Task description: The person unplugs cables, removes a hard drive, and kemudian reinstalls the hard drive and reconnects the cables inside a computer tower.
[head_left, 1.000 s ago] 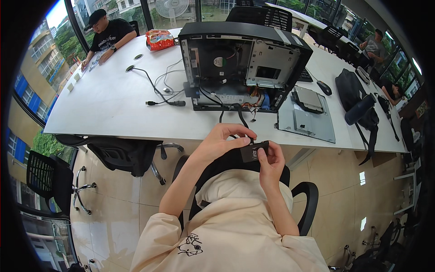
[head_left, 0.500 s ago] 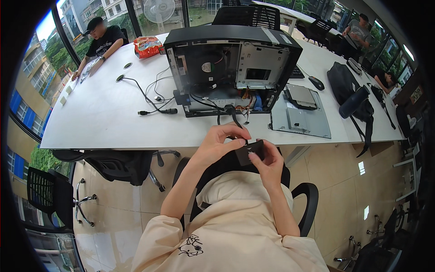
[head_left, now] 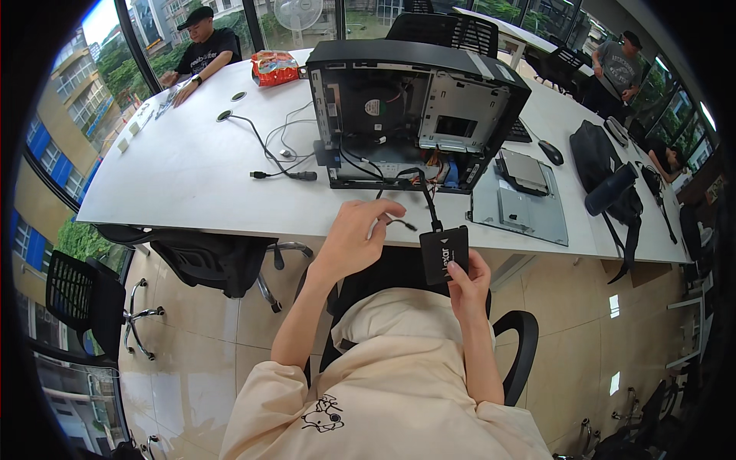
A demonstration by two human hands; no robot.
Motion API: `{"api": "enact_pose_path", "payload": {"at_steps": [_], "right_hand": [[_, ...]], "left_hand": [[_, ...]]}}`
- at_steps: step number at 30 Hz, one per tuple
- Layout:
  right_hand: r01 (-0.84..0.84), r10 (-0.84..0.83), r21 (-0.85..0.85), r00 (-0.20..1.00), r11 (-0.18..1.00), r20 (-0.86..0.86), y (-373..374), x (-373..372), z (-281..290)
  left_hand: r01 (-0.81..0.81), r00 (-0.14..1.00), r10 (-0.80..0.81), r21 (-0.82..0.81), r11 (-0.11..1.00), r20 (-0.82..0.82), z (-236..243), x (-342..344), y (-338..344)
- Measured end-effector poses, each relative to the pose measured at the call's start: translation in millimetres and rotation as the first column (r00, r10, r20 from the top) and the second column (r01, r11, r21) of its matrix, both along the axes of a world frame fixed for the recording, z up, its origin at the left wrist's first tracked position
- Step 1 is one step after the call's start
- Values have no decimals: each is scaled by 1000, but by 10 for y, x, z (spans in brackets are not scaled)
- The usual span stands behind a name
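The small flat black drive (head_left: 438, 247) is upright in my right hand (head_left: 469, 285), pinched along its lower right, with a black cable (head_left: 430, 205) joined to its top edge. That cable runs back into the open desktop computer case (head_left: 368, 100) on the white table (head_left: 161, 192). My left hand (head_left: 356, 238) is closed, fingers curled on a thin black cable (head_left: 402, 225) whose small connector points toward the drive, a little apart from it. Inside the case are a fan, wires and a swung-up metal bracket.
Metal panels (head_left: 517, 218), a mouse (head_left: 550, 152), a black bag (head_left: 590, 153) with a bottle lie right of the case; loose cables (head_left: 284, 170) and a red packet (head_left: 274, 67) are left. A co-worker (head_left: 203, 54) sits at back left; another person (head_left: 613, 69) stands at right.
My left hand has moved left and up, away from the drive's top, with a thin cable now showing. My right hand has turned the drive upright, leaving the thicker cable on it.
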State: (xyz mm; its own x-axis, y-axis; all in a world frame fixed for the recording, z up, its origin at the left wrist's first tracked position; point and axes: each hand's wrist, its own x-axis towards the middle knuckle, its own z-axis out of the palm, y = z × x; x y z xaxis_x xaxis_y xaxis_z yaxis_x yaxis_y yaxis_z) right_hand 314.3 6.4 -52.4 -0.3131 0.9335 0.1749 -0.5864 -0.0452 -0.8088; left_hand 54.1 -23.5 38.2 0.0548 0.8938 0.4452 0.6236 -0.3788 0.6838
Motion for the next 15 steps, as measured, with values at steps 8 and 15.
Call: {"api": "enact_pose_path", "payload": {"at_steps": [8,15], "right_hand": [[-8,7,-53,1000,999,-22,5,65,88],[46,-65,135,987,990,145,188,155,60]], "left_hand": [[185,982,-187,-108,977,-6,101,-132,12],[213,884,-52,-301,930,465,62,-121,152]]}}
